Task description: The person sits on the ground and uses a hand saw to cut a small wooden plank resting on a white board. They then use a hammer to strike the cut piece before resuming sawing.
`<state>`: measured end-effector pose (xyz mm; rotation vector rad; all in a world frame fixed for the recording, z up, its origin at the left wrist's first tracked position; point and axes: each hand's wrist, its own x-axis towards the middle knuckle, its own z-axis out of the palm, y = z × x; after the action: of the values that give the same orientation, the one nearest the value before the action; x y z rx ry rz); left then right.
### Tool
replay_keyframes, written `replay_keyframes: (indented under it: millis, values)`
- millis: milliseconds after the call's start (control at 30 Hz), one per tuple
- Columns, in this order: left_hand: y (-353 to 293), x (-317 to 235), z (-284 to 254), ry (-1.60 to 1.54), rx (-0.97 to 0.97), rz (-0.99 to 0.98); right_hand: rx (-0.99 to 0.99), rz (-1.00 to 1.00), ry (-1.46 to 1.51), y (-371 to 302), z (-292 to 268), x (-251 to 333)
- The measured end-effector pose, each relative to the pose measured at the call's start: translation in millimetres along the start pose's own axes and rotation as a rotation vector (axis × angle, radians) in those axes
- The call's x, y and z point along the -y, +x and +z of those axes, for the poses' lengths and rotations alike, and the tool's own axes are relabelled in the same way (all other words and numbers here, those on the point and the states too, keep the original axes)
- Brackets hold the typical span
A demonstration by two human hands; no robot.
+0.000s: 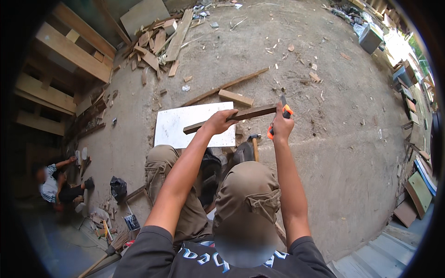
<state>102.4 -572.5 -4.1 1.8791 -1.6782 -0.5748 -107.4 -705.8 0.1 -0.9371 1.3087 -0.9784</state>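
My left hand is wrapped round a narrow dark wooden strip and holds it over a white board. The strip runs from above the board out past its right edge. Close by the strip's right end, my right hand grips a handsaw by its orange and black handle. The saw's short visible blade points away from me, and the rest of it is hard to make out. Just right of my shoes, a hammer with a wooden handle stands near the board.
Beyond the board lie a short wooden block and a long thin strip. Scrap wood is heaped at the far left. Another person sits low at the left, near a black bag. Boards lean at the right.
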Motion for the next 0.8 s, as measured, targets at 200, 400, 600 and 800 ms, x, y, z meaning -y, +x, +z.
replay_keyframes:
  millis: [200, 400, 600, 800]
  values:
    - [-45.5, 59.1, 22.0, 0.177, 0.216, -0.127, -0.023, -0.153, -0.375, -46.3, -36.7, -79.1]
    - [-41.8, 65.3, 33.0, 0.24, 0.093, -0.141, -0.027, -0.096, -0.31, -76.4, -54.0, -96.6]
    - [-28.5, 81.1, 54.2, 0.26, -0.2, -0.147, 0.097, -0.226, -0.052, -109.8, -38.4, -107.0]
    - [-11.9, 83.4, 65.3, 0.204, -0.532, -0.188, 0.156, -0.247, -0.245, -128.8, -48.8, -98.8]
